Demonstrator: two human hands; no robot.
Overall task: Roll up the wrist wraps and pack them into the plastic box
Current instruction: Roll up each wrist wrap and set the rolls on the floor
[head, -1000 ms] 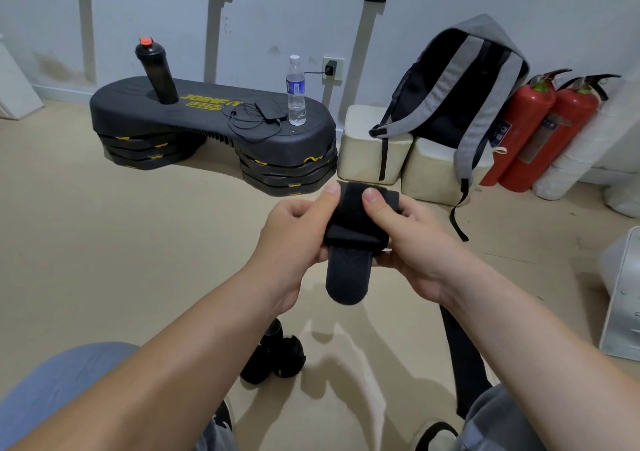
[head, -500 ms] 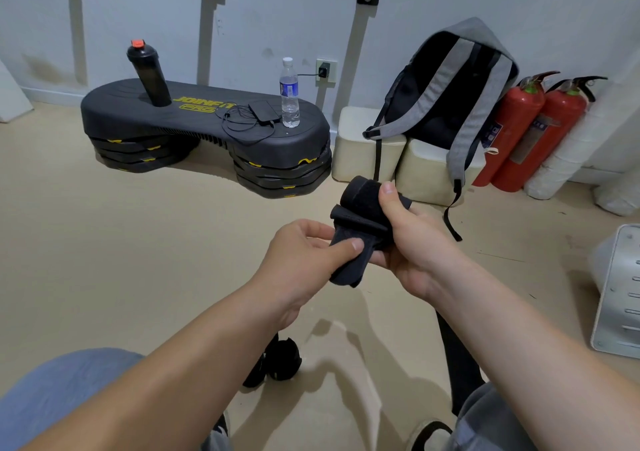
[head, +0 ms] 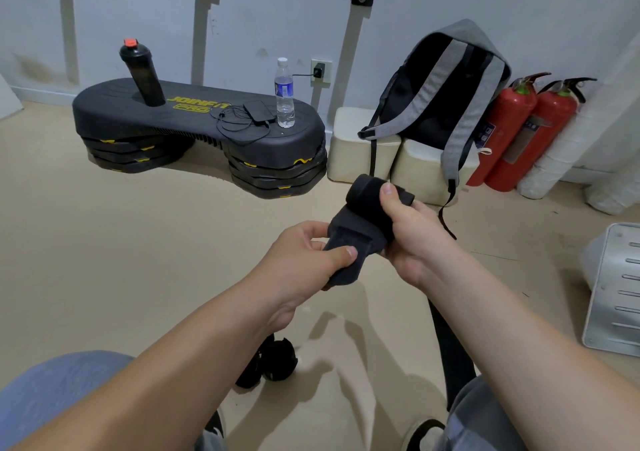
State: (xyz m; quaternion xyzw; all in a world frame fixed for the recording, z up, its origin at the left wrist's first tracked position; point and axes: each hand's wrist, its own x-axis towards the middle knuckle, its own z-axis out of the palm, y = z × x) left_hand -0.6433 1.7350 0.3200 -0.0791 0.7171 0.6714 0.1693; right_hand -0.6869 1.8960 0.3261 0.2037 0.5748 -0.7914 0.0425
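Note:
A black wrist wrap (head: 360,222), partly rolled, is held in the air between both hands. My right hand (head: 412,239) grips the rolled part, thumb up on top of the roll. My left hand (head: 304,260) pinches the loose tail end that hangs down, thumb across it. Two black rolled wraps (head: 270,364) lie on the floor below my left forearm. Another black wrap (head: 450,350) lies flat on the floor under my right forearm. No plastic box is recognisable; a pale ribbed object (head: 613,291) shows at the right edge.
A black step platform (head: 194,128) at the back carries a black shaker bottle (head: 142,73), a water bottle (head: 284,94) and a charger with cable. A grey backpack (head: 446,94) leans on cream blocks. Two red fire extinguishers (head: 519,132) stand by the wall.
My left hand let go of the roll's top and now pinches the loose tail lower down. My right thumb stays on the roll, which tilted. The view shifted slightly.

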